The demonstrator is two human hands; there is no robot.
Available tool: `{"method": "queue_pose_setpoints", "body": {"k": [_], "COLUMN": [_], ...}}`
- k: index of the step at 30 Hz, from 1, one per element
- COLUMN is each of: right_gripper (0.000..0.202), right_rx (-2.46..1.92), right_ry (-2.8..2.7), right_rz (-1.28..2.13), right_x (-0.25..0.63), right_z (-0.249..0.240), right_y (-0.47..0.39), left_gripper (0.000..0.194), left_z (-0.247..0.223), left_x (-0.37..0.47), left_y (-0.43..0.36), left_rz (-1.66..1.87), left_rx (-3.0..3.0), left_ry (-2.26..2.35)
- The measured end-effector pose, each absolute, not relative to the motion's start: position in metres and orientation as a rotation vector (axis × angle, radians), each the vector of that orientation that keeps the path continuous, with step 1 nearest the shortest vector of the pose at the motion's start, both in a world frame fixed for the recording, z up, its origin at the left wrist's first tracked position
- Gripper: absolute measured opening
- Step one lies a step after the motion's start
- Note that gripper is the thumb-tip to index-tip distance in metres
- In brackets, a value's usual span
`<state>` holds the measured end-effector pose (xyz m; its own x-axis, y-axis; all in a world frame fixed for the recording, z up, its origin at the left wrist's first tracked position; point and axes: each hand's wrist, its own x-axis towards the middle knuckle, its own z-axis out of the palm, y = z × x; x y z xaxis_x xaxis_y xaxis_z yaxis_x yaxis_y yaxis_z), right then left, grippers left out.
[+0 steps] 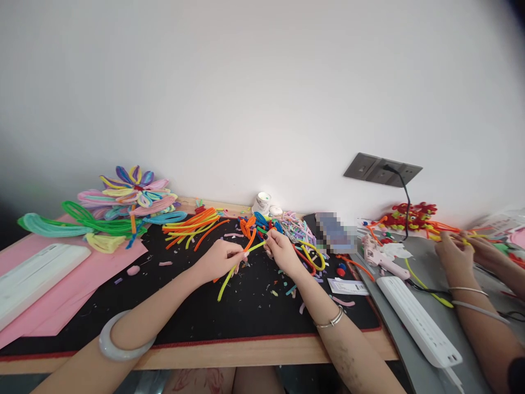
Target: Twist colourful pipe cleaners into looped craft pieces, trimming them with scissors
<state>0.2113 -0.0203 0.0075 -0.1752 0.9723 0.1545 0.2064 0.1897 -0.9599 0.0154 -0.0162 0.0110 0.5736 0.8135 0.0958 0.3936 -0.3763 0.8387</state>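
Between my two hands runs a yellow-green pipe cleaner (pixel 257 247), its loose end hanging down past my left hand. My left hand (pixel 225 258) pinches it together with an orange pipe cleaner (pixel 250 239). On the other side, the fingers of my right hand (pixel 280 250) are closed on the yellow-green one. Just beyond my hands lie blue and orange pipe-cleaner loops (pixel 261 220). A pile of orange and yellow pipe cleaners (pixel 197 224) rests to the left of them, on the black mat (pixel 184 312).
Pipe-cleaner flowers (pixel 137 189) and pink sheets (pixel 82 295) are at left. Short cut pieces (pixel 295 227) lie behind my right hand. At right are a glue gun (pixel 385 260), a white power strip (pixel 419 320) and a co-worker's hands (pixel 455 249). A black cord (pixel 406 202) hangs from the wall socket.
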Motion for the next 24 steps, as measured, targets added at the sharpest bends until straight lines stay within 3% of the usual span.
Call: {"method": "queue_pose_setpoints", "body": {"k": [4, 19, 24], "right_gripper": [0.029, 0.018, 0.018], "right_rx": [-0.996, -1.144, -1.135], "right_ry": [-1.377, -1.578, -1.455], "right_rz": [1.353, 1.132, 1.044], "right_x": [0.2117, 0.2093, 0.2101], "right_z": [0.0051, 0.0090, 0.0093], "right_y": [-0.0191, -0.0251, -0.0226], "left_gripper": [0.031, 0.036, 0.040], "left_z": [0.0116, 0.0103, 0.0086], "left_x": [0.0153, 0.0160, 0.0141], "left_y": [-0.0170, -0.0165, -0.0117], "left_rz": [0.659, 0.586, 0.720], "left_rx": [1.909, 1.997, 2.103], "left_ry": [0.935, 0.951, 1.058]}}
